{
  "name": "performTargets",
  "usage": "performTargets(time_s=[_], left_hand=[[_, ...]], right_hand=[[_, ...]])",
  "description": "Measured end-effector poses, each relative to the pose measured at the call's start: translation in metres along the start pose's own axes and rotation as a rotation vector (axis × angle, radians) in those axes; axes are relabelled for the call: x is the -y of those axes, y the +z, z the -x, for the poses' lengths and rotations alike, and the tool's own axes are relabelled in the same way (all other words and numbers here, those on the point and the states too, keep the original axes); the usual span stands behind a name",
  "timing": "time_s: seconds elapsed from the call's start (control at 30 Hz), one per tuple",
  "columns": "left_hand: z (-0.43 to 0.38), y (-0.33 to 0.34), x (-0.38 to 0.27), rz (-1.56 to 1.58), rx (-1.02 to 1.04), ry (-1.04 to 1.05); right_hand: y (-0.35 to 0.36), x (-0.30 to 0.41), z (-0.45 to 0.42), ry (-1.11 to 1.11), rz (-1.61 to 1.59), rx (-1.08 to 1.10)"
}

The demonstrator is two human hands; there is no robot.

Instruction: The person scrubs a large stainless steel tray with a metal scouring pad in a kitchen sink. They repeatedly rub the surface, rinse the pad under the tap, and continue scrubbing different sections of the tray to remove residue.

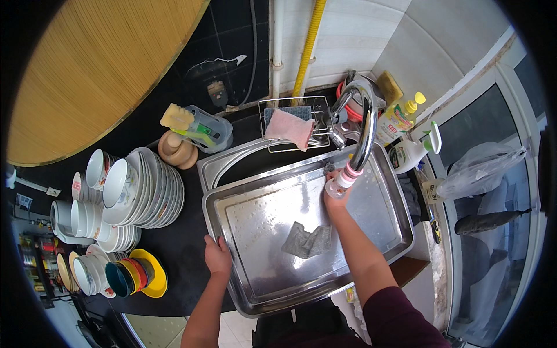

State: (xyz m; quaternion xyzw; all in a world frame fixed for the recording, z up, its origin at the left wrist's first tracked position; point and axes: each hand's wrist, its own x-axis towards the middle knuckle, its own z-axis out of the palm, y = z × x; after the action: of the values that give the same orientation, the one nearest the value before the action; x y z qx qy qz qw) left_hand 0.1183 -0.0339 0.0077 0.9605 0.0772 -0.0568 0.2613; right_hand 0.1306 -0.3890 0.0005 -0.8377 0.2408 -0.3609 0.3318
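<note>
A large rectangular stainless steel tray point(278, 191) lies tilted over the sink point(217, 163) and reaches past the counter's front edge. My left hand point(217, 256) grips the tray's left rim, thumb on top. My right hand point(337, 191) is over the tray's far part, just beneath the chrome faucet point(370, 113) and its pink and clear nozzle point(341, 182); the nozzle partly covers its fingers, so its hold is unclear. Close to those fingers is a dark scouring pad point(329, 167). A wet grey cloth point(307, 240) rests crumpled on the tray's bottom.
Stacked plates point(161, 191), bowls point(87, 217) and a yellow dish point(156, 274) stand left on the black counter. Behind the sink are a wire rack point(296, 102) with a pink cloth point(287, 126) and a plastic holder point(213, 130). A dish soap bottle point(394, 122) and spray bottle point(409, 154) stand right.
</note>
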Motion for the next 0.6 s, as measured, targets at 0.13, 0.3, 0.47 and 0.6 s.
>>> performTargets(time_s=[0.13,0.3,0.47,0.6], left_hand=[[0.000,-0.001,-0.007,-0.006,-0.009,0.023],[0.000,-0.001,0.001,-0.042,-0.044,0.025],[0.003,-0.006,-0.006,0.016,-0.138,0.095],[0.008,-0.018,-0.028,-0.124,-0.374,0.463]], right_hand=[[0.056,0.004,0.072,-0.179,0.129,0.448],[0.029,0.090,0.146,-0.311,-0.241,0.739],[-0.007,-0.019,0.049,-0.087,0.160,0.354],[-0.054,-0.038,0.016,-0.059,0.324,0.046]])
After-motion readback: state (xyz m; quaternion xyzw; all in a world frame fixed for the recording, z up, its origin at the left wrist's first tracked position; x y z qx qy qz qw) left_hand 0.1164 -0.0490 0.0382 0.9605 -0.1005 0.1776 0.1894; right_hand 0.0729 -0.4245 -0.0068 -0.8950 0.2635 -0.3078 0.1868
